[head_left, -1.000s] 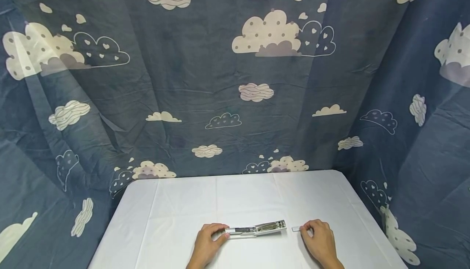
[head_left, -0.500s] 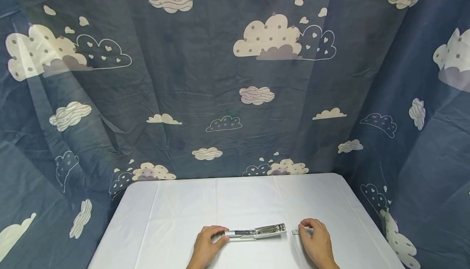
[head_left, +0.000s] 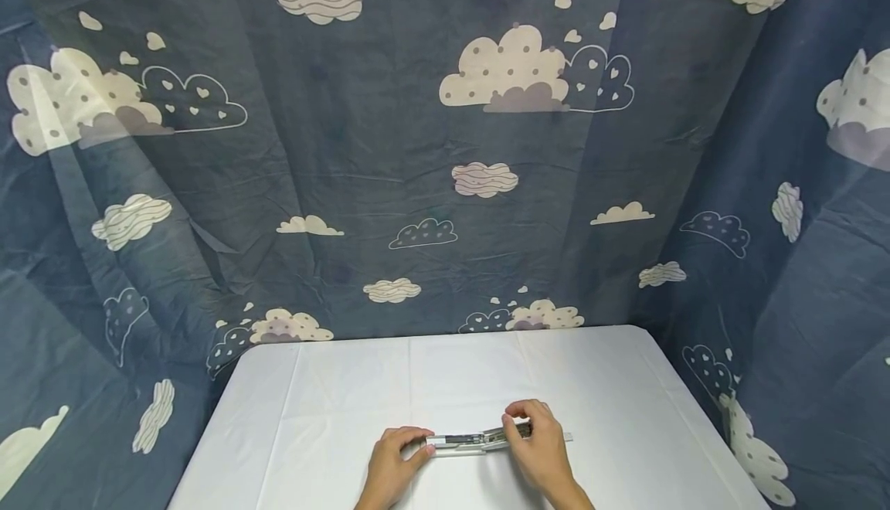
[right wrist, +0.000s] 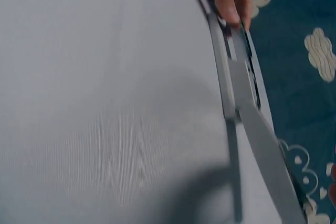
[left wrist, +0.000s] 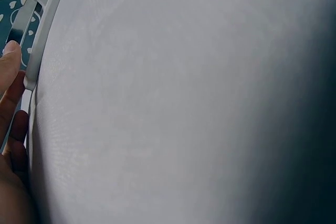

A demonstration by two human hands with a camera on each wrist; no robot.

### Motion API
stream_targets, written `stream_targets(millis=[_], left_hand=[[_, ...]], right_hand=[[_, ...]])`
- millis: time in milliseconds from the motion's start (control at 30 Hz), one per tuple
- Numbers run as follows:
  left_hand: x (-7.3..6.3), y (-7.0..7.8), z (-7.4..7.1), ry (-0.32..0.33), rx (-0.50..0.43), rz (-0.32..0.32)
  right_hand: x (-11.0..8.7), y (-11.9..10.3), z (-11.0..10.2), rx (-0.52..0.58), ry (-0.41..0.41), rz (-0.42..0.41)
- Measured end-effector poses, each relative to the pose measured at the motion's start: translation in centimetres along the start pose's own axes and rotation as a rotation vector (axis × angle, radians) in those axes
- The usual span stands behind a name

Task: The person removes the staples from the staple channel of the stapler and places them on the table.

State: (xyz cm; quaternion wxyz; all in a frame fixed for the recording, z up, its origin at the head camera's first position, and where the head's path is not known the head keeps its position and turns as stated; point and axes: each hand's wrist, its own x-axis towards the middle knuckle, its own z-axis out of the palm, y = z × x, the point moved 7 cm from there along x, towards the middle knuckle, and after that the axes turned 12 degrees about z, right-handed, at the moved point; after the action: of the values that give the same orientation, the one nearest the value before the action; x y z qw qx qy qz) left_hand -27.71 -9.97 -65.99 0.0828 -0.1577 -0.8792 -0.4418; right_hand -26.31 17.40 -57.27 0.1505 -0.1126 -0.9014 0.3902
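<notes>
Shifted from one strip (head_left: 568, 436) toward the surface's (head_left: 334, 386) left edge, the right hand (head_left: 541, 448) arches over one stapler (head_left: 462, 440); I can't tell its grip. Left hand (head_left: 392, 460) pinches the stapler.

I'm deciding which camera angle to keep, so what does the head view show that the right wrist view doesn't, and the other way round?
Only the head view: the small pale strip showing just past the right hand, and both far corners of the white table.
Only the right wrist view: the broad, smooth grey back of the opened stapler.
Both: the left hand holding the stapler, the table, and the cloud-patterned cloth behind.
</notes>
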Motion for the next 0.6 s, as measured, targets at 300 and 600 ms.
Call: stream_targets(millis=[300,600], left_hand=[[0.2,-0.1,-0.1,0.01,0.007,0.017],[0.1,0.1,-0.2,0.032,0.032,0.066]], right_hand=[[-1.8,-2.8,4.5,-0.001,-0.111,-0.103],[-3.0,-3.3,7.6,-0.096,-0.123,-0.25]])
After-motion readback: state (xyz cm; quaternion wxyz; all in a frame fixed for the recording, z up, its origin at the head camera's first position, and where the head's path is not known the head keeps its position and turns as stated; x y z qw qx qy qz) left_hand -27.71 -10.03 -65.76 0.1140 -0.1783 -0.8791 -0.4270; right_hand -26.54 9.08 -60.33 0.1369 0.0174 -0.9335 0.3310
